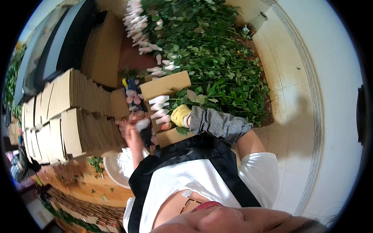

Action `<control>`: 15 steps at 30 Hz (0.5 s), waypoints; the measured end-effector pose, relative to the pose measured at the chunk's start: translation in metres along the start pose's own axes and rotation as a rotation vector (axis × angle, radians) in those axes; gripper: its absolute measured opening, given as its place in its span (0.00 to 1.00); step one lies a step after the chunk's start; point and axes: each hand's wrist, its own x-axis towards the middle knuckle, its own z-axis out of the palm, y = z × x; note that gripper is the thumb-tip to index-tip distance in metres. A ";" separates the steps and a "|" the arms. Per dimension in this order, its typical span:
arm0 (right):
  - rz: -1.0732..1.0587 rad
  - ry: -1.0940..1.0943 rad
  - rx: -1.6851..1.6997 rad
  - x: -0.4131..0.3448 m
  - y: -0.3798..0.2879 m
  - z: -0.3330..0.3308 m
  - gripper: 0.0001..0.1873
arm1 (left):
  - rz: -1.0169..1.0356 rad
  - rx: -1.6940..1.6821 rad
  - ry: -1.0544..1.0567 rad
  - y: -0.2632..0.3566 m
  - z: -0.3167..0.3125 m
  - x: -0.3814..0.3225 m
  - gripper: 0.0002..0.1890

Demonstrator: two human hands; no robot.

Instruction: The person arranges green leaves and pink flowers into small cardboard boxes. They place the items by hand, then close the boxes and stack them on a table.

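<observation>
My left hand [130, 128], bare and blurred by motion, holds a small white sleeve [142, 124] just left of an open cardboard box [165, 84]. My right hand [180, 115] wears a yellow glove and a checked arm cover. It rests over rose stems at the box, its fingers curled down and hidden, so a grip cannot be made out. Several rose heads in white sleeves [159, 106] lie in a column in the box, heads to the left. Closest to me, one pinkish rose [166, 125] shows no white sleeve. Leafy stems [233, 99] spread out to the right.
Stacked folded cardboard [90, 93] rises at left, before a tall carton [102, 49]. A white basin [109, 171] holds white sleeves beside me. Loose petals [134, 97] lie near a blue-and-yellow object [126, 83]. More sleeved roses [137, 23] extend ahead; a tiled wall [291, 102] borders the right.
</observation>
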 end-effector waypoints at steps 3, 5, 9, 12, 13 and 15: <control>-0.120 0.053 0.191 -0.018 0.015 -0.012 0.13 | -0.262 0.123 0.004 0.028 -0.019 0.012 0.12; -0.084 0.160 0.143 -0.027 0.005 -0.031 0.14 | 0.130 0.551 -0.085 -0.004 -0.008 0.009 0.13; 0.014 0.218 0.057 -0.007 0.011 0.032 0.12 | -0.034 0.798 -0.374 -0.024 0.033 0.005 0.14; 0.027 0.152 0.004 -0.004 0.011 0.020 0.08 | 0.036 0.731 -0.325 -0.018 0.046 0.006 0.14; 0.024 0.203 0.050 -0.003 0.015 0.025 0.08 | -0.066 0.564 -0.272 -0.022 0.041 0.002 0.13; 0.016 0.256 0.008 -0.006 0.011 0.027 0.06 | -0.165 0.417 -0.059 -0.036 0.019 0.001 0.13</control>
